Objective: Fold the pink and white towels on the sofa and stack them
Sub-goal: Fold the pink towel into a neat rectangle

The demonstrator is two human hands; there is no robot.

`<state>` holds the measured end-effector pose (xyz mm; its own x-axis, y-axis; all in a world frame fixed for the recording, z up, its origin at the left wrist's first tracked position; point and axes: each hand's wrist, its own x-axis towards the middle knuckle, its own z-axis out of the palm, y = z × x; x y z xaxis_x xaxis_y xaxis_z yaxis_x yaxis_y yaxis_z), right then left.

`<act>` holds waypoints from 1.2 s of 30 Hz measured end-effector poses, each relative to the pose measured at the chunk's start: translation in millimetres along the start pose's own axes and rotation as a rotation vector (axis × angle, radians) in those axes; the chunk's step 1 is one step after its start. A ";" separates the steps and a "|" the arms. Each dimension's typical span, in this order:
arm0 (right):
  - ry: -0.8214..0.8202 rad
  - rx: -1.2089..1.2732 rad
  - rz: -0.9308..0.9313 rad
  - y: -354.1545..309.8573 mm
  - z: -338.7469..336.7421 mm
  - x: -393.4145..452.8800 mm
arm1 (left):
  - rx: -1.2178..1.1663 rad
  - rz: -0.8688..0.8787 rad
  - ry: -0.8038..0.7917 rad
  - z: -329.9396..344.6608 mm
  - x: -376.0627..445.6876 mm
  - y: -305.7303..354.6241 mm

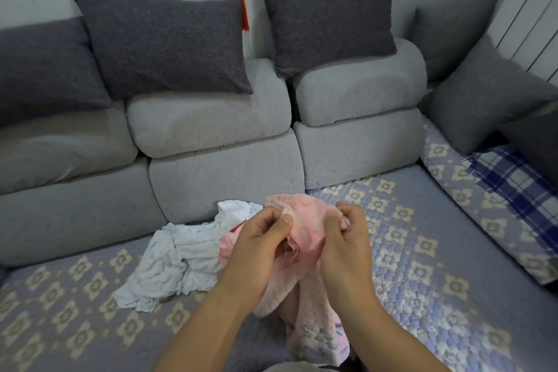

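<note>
Pink towel [305, 229] bunched, held up over the sofa [211, 166] seat. Left hand [256, 251] and right hand [347, 244] both pinch its top edge. White towel [172, 263] lies crumpled just left, unfolded.

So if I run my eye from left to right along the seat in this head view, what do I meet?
White towel, crumpled on the seat → left hand → pink towel, gripped by both hands → right hand → blue plaid cloth at the far right.
</note>
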<state>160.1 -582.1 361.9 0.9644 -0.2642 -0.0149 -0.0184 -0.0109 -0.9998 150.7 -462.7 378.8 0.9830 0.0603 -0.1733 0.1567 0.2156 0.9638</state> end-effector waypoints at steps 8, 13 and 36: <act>-0.162 -0.225 -0.341 1.5 5.5 -8.9 | -0.271 -0.111 -0.052 1.2 -0.9 8.8; -0.293 -0.223 -0.416 0.4 -1.2 -9.7 | -0.310 -0.148 -0.069 -5.1 0.9 7.0; -0.236 0.094 -0.011 3.0 -4.5 -11.2 | 0.117 0.067 -0.003 2.4 -6.7 -17.2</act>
<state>148.1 -583.5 359.2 0.9995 -0.0321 0.0038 0.0063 0.0805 -0.9967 141.6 -469.1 363.9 0.9919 0.0677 -0.1072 0.1005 0.0956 0.9903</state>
